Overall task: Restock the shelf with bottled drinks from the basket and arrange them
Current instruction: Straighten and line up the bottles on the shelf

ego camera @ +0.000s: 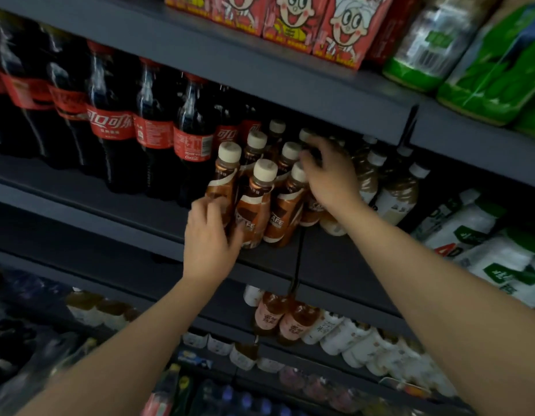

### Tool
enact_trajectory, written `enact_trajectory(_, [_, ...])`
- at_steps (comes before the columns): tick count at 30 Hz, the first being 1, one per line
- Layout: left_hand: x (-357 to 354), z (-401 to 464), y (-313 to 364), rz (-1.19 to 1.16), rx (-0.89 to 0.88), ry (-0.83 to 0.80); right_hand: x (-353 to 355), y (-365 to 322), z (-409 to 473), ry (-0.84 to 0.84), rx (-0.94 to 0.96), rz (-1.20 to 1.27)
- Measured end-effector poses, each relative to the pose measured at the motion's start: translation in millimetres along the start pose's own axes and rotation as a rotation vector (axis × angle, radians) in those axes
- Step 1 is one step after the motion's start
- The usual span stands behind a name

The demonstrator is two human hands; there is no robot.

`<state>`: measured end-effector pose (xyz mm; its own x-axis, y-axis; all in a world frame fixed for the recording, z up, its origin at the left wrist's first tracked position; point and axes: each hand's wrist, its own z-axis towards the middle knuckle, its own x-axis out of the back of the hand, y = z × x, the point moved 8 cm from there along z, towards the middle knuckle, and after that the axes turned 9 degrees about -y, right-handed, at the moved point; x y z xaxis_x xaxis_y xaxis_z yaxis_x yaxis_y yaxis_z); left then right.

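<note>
Several brown coffee bottles [255, 202] with cream caps stand clustered on the dark middle shelf [269, 261]. My left hand [209, 238] wraps its fingers round the lower body of the front-left bottle [222, 178]. My right hand [329, 178] reaches over the right side of the cluster, its curled fingers against a bottle [290, 202] near the cap. Whether the right hand truly grips it is unclear. The basket is out of view.
Tall cola bottles [116, 127] fill the shelf to the left. Milk-tea bottles [395, 190] stand to the right, white cartons [482, 235] further right. Red cartons [293, 22] and green packs [497, 64] sit on the shelf above. More bottles [290, 322] lie below.
</note>
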<state>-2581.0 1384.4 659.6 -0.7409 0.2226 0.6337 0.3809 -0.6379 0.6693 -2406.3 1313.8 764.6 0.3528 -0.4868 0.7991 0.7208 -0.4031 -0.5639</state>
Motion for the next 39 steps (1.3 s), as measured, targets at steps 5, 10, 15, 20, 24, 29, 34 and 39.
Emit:
enact_trajectory(5, [-14,11,-8,-0.142,0.129,-0.062,-38,-34,60,-0.383,0.007,-0.068])
enact_trajectory(10, [-21,13,-18,-0.306,0.163,-0.12,-64,-52,80,-0.501,0.152,-0.125])
enact_trajectory(15, [-17,7,-18,-0.213,0.149,-0.039,-78,-65,79,-0.553,0.227,-0.016])
enact_trajectory(20, [-22,5,-20,-0.281,0.136,-0.017,-65,-66,76,-0.511,0.254,-0.08])
enact_trajectory(24, [-17,7,-26,-0.409,0.15,0.057,-25,-25,99,-0.251,0.117,0.029])
enact_trajectory(29, [-13,12,-29,-0.31,0.138,0.086,-37,-11,112,-0.39,0.106,-0.165])
enact_trajectory(34, [-10,15,-33,-0.334,0.134,0.052,-46,-14,122,-0.398,0.097,-0.112])
enact_trajectory(39, [-12,18,-36,-0.345,0.133,0.038,-53,-21,127,-0.439,0.119,-0.089])
